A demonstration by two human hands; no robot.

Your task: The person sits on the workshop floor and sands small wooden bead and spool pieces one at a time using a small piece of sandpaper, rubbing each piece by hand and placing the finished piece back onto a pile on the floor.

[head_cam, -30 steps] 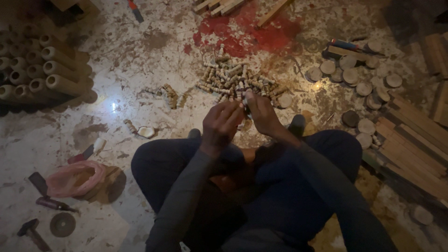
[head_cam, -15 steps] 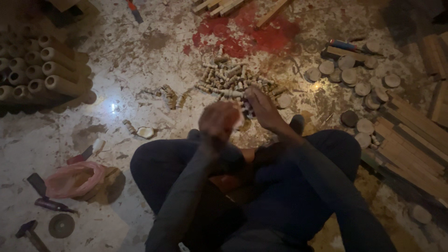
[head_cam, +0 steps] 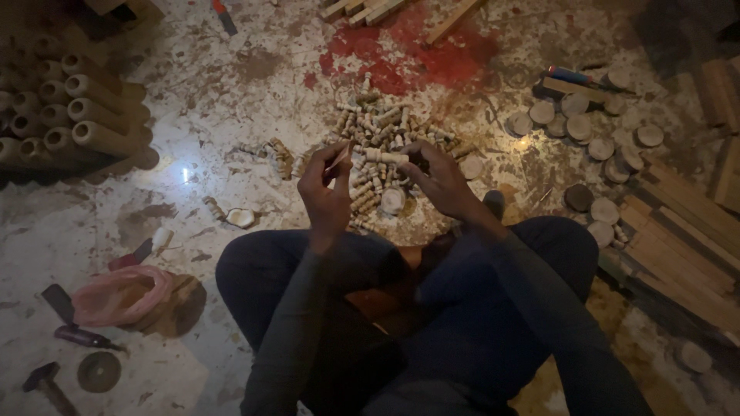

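I sit cross-legged on a stained floor. My right hand [head_cam: 439, 177] holds a small turned wooden piece [head_cam: 383, 157] by one end, lying sideways. My left hand [head_cam: 325, 189] is closed on a thin pale strip [head_cam: 338, 159], its tip close to the piece's free end. Just beyond both hands lies a pile of several similar turned wooden pieces [head_cam: 378, 123]. A round wooden disc [head_cam: 392, 201] sits on the floor under my hands.
Wooden tubes [head_cam: 77, 115] are stacked at the left. Round wooden discs [head_cam: 593, 131] and flat wooden slats [head_cam: 686, 239] lie at the right. A pink cloth [head_cam: 119, 296], a hammer [head_cam: 46, 381], a grinding disc [head_cam: 99, 371] and a chisel [head_cam: 77, 335] lie lower left. Red paint stain [head_cam: 416, 46] at top.
Both hands have drawn apart and lifted slightly. The turned piece now shows sideways in my right hand, and the thin strip shows in my left.
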